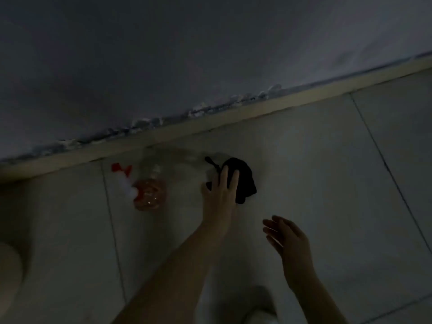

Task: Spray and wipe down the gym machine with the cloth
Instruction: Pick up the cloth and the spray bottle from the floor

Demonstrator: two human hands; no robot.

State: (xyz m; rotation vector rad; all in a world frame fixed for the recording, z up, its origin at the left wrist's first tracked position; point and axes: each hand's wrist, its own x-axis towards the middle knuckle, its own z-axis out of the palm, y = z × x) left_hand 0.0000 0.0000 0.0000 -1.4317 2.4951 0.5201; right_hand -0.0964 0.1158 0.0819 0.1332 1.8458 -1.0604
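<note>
Right hand (289,239), fingers spread, holds nothing; left hand (218,195) lies flat on cloth (244,181). Spray bottle (148,194), at nine o'clock, could be knocked.

We see a black cloth (243,181). The spray bottle (147,192) has a red nozzle, a white head and a clear body with orange-red liquid. The floor tiles (327,148) are pale grey with thin dark lines between them. The skirting (210,118) is dull beige. The wall (163,54) is blue-grey, with whitish chipped spots along its bottom.
</note>
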